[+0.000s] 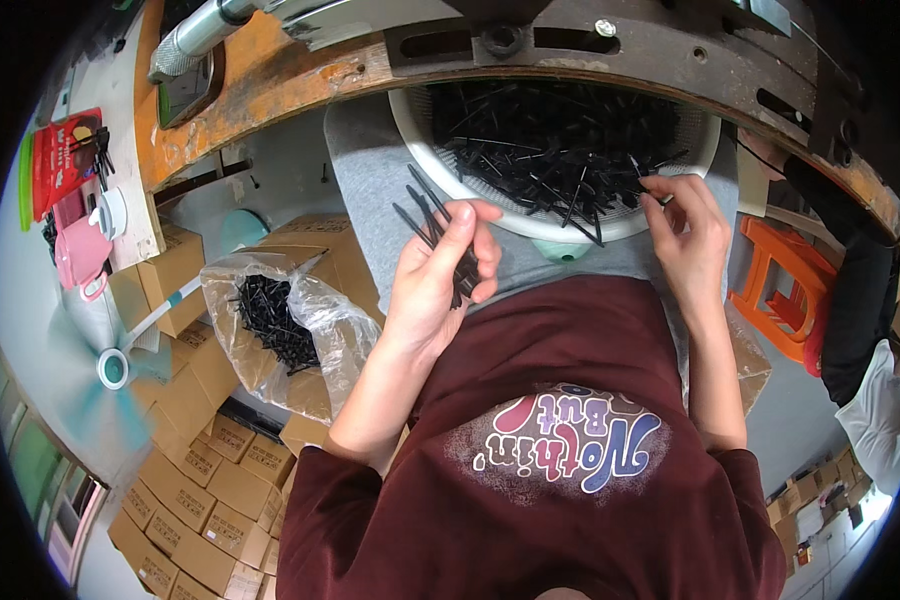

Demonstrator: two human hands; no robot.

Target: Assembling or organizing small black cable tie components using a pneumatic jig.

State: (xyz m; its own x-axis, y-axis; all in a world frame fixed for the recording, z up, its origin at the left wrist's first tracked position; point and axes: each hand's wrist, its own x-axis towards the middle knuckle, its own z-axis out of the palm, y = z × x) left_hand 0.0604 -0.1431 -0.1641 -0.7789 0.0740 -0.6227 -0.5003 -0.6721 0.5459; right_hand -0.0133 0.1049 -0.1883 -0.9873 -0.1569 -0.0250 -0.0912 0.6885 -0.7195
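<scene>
My left hand is closed around several slim black plastic pieces, whose ends stick out past the thumb toward the upper left. In front of me, partly under the workbench edge, is a round white basket heaped with similar loose black pieces. At the basket's right rim my right hand has thumb and forefinger bent together in a pinch over the heap. What sits between those fingertips is too small to make out. A grey cloth shows around the basket.
The wooden bench with metal machine parts overhangs the basket. To the left are a clear plastic bag of black pieces, a spinning fan, a pink cup and stacked cartons. An orange plastic stool stands right.
</scene>
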